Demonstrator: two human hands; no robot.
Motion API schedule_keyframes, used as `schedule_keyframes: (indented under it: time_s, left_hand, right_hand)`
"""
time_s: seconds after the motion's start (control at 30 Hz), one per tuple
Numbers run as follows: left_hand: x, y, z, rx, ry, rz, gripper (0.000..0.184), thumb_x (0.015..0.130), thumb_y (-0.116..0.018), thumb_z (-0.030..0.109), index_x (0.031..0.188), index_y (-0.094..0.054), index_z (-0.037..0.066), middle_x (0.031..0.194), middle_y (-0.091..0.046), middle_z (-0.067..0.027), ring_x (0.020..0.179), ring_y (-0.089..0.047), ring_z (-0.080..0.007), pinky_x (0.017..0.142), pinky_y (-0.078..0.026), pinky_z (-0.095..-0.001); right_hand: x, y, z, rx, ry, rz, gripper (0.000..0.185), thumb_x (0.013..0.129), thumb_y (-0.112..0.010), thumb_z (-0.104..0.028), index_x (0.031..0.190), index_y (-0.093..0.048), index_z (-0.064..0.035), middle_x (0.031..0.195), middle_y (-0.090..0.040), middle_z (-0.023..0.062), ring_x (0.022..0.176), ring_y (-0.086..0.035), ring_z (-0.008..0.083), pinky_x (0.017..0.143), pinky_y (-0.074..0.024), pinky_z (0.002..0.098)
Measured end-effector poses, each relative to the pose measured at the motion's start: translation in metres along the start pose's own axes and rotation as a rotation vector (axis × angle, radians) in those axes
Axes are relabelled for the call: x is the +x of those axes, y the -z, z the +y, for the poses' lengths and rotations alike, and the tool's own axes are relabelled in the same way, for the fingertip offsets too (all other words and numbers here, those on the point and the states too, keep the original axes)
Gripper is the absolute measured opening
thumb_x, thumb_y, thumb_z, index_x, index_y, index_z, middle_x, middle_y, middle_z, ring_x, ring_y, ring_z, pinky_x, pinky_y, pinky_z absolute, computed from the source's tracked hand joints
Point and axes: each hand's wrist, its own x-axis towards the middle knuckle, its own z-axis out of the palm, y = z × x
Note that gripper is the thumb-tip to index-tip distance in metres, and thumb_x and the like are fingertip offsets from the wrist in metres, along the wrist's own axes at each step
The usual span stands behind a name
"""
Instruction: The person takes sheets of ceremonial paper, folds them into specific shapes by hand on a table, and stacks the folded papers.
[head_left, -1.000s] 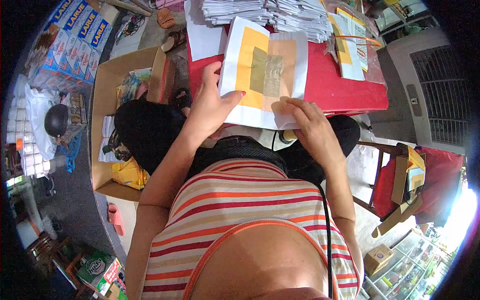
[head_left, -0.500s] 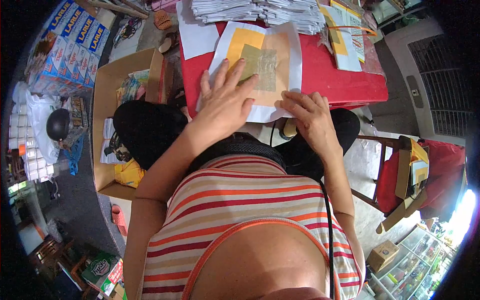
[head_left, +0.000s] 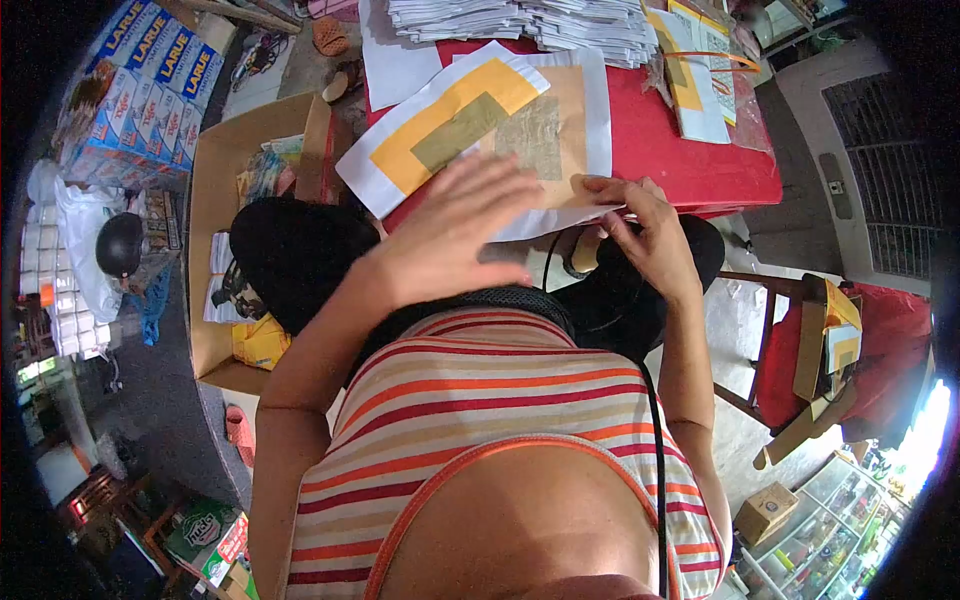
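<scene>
A white sheet with a tan panel point(head_left: 572, 95) lies at the near edge of the red table point(head_left: 690, 180). My right hand point(head_left: 645, 225) pinches its lower right corner between thumb and fingers. A folded white piece with a yellow and olive panel point(head_left: 395, 160) lies tilted to the left, overlapping the sheet's left part. My left hand point(head_left: 455, 225), slightly blurred, is over the lower edges of both papers, fingers spread. Whether it touches them cannot be made out.
Stacks of folded white papers point(head_left: 590, 30) stand at the table's far side. Banded papers in plastic point(head_left: 700, 75) lie at the right. An open cardboard box point(head_left: 215, 170) is at the left, and a chair with a small box point(head_left: 812, 350) at the right.
The yellow-panelled piece has separated from the tan-panelled sheet and swung left. My left hand has moved down and right off the panels. My right hand has stayed at the lower right corner.
</scene>
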Motion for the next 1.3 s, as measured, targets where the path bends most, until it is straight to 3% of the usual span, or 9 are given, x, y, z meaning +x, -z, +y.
schedule_keyframes:
  time_s: [0.03, 0.2, 0.37, 0.53, 0.73, 0.93, 1.0, 1.23, 1.3]
  left_hand:
    - [0.002, -0.007, 0.003, -0.109, -0.063, -0.060, 0.069, 0.081, -0.078, 0.030, 0.140, -0.050, 0.009, 0.148, -0.048, -0.0131, 0.143, -0.038, -0.0295, 0.121, -0.023, -0.0481]
    - [0.008, -0.008, -0.013, -0.025, 0.021, 0.076, 0.015, 0.091, -0.065, 0.012, 0.102, -0.064, 0.003, 0.108, -0.067, -0.0134, 0.105, -0.064, -0.0321, 0.094, -0.047, -0.0443]
    - [0.008, 0.002, -0.015, -0.194, 0.315, 0.170, 0.015, 0.095, -0.060, 0.012, 0.106, -0.061, 0.001, 0.101, -0.068, -0.0173, 0.097, -0.066, -0.0375, 0.089, -0.049, -0.0453]
    - [0.018, -0.012, 0.013, 0.213, 0.122, 0.496, 0.037, 0.087, -0.067, 0.011, 0.122, -0.059, 0.003, 0.125, -0.059, -0.0164, 0.117, -0.058, -0.0356, 0.101, -0.042, -0.0482]
    - [0.024, -0.055, 0.029, 0.205, -0.003, 0.190, 0.057, 0.087, -0.070, 0.021, 0.136, -0.051, -0.002, 0.147, -0.046, -0.0169, 0.140, -0.038, -0.0359, 0.117, -0.025, -0.0541]
    - [0.023, -0.068, 0.026, 0.221, 0.072, 0.155, 0.062, 0.090, -0.067, 0.030, 0.140, -0.049, -0.002, 0.153, -0.039, -0.0158, 0.145, -0.028, -0.0384, 0.115, -0.013, -0.0670]
    - [0.023, -0.068, 0.027, 0.232, 0.089, 0.149, 0.062, 0.091, -0.067, 0.031, 0.141, -0.048, -0.001, 0.154, -0.038, -0.0155, 0.146, -0.027, -0.0386, 0.114, -0.011, -0.0690]
    - [0.024, -0.077, 0.034, 0.312, 0.174, 0.105, 0.063, 0.091, -0.065, 0.035, 0.143, -0.047, 0.005, 0.157, -0.033, -0.0116, 0.148, -0.019, -0.0384, 0.104, -0.008, -0.0816]
    - [0.024, -0.080, 0.036, 0.331, 0.191, 0.091, 0.062, 0.091, -0.065, 0.036, 0.144, -0.048, 0.007, 0.158, -0.032, -0.0112, 0.149, -0.018, -0.0382, 0.101, -0.009, -0.0835]
  right_hand:
    - [0.001, 0.000, 0.003, -0.003, 0.000, -0.001, 0.025, 0.086, -0.065, -0.002, 0.110, -0.065, -0.0011, 0.128, -0.068, 0.0087, 0.103, -0.062, 0.0263, 0.088, -0.0491, 0.0378]
    - [0.006, 0.000, 0.005, 0.219, -0.044, 0.054, 0.016, 0.094, -0.066, -0.012, 0.104, -0.066, 0.0014, 0.107, -0.072, 0.0108, 0.094, -0.065, 0.0188, 0.077, -0.0527, 0.0322]
    - [0.015, 0.006, 0.005, 0.213, -0.237, 0.057, 0.022, 0.095, -0.068, -0.019, 0.094, -0.063, 0.0030, 0.081, -0.065, 0.0115, 0.071, -0.061, 0.0192, 0.066, -0.0501, 0.0359]
    - [0.029, 0.003, 0.016, 0.188, -0.282, 0.073, 0.030, 0.096, -0.069, -0.024, 0.090, -0.061, 0.0042, 0.066, -0.059, 0.0116, 0.056, -0.050, 0.0140, 0.053, -0.0431, 0.0355]
    - [0.042, 0.002, 0.024, 0.125, -0.312, 0.053, 0.034, 0.094, -0.070, -0.027, 0.090, -0.061, 0.0047, 0.066, -0.057, 0.0172, 0.057, -0.047, 0.0179, 0.056, -0.0429, 0.0394]
    - [0.046, 0.000, 0.020, 0.079, -0.290, 0.063, 0.033, 0.092, -0.071, -0.028, 0.093, -0.063, 0.0037, 0.074, -0.064, 0.0214, 0.062, -0.060, 0.0335, 0.061, -0.0467, 0.0421]
    - [0.046, -0.003, 0.020, 0.056, -0.274, 0.099, 0.026, 0.094, -0.070, -0.020, 0.091, -0.061, 0.0041, 0.067, -0.057, 0.0110, 0.061, -0.048, 0.0137, 0.057, -0.0432, 0.0339]
    - [0.045, -0.009, 0.018, 0.029, -0.255, 0.161, 0.025, 0.091, -0.073, -0.019, 0.096, -0.062, 0.0033, 0.070, -0.062, 0.0129, 0.063, -0.059, 0.0178, 0.062, -0.0480, 0.0351]
    - [0.048, -0.006, 0.013, -0.028, -0.351, 0.118, 0.035, 0.086, -0.075, -0.022, 0.108, -0.062, 0.0020, 0.093, -0.071, 0.0201, 0.083, -0.070, 0.0355, 0.073, -0.0533, 0.0430]
